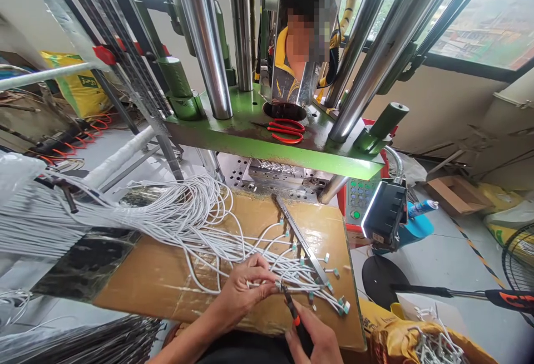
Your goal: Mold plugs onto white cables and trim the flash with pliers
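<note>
My left hand [244, 289] is closed in a pinch on a white cable [267, 284] from the bundle of white cables [187, 219] spread over the brown cardboard-covered worktop [158, 280]. My right hand [312, 339] is closed on a black tool with an orange band [292, 311], its tip touching the cable end at my left fingertips. Several cable ends with small teal connectors [342, 307] fan out to the right. A thin metal bar [300, 239] lies across the cables.
A green press machine [267, 141] with chrome columns stands behind the worktop, red scissors [286, 130] on its plate. Another person stands behind it. A control box [386, 214] hangs at right. A sack of white parts [434, 344] sits at lower right.
</note>
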Available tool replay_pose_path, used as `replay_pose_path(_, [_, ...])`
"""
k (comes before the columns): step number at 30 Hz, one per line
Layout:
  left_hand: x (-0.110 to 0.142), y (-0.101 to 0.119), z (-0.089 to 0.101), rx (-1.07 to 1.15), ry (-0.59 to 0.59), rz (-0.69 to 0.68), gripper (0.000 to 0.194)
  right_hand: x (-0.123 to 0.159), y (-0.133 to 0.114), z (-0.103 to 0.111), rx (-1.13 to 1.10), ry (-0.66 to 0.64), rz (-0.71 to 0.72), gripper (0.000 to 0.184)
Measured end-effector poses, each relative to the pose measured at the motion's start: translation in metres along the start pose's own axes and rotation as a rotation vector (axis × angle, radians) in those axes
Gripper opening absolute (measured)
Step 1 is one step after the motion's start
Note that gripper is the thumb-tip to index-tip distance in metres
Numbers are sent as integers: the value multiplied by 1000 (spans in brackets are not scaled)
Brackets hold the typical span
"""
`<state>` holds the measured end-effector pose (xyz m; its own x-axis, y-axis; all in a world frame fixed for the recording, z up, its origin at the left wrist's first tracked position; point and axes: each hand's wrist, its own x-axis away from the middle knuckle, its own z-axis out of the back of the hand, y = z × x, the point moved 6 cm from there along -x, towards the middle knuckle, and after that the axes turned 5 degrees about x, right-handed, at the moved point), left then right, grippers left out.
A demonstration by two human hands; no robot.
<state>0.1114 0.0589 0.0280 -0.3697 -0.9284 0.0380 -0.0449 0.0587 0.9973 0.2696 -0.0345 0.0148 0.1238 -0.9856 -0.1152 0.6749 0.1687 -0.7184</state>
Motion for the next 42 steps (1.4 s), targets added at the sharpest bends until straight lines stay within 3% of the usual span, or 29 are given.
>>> replay_pose_path(3, [6, 5, 3, -46, 70, 86, 25, -1, -2, -5, 86, 79, -13, 42])
replay_pose_path(7, [17, 1, -4, 262, 46, 275, 38, -2, -6, -8, 192, 116, 14, 47])
replay_pose_path(11, [21, 0, -2, 485, 178, 284, 29, 2, -6, -8, 256, 100, 27, 60])
replay_pose_path(13, [21, -2, -5, 560, 191, 309, 35, 4, -5, -7, 306, 108, 20, 70])
replay_pose_path(19, [23, -13, -13, 551, 182, 381, 48, 7, -7, -7, 424, 123, 26, 95])
replay_pose_path(24, [26, -22, -15, 530, 185, 400, 52, 8, -6, -8, 458, 124, 15, 102])
replay_pose_path(31, [20, -24, -10, 450, 170, 387, 37, 10, -1, -8, 417, 124, 29, 88])
replay_pose_path(36, [17, -20, -18, 622, 71, 419, 30, 12, -1, -10, 313, 176, 43, 61])
replay_pose_path(42, [15, -19, -21, 664, 113, 432, 31, 12, -2, -7, 102, 182, 8, 29])
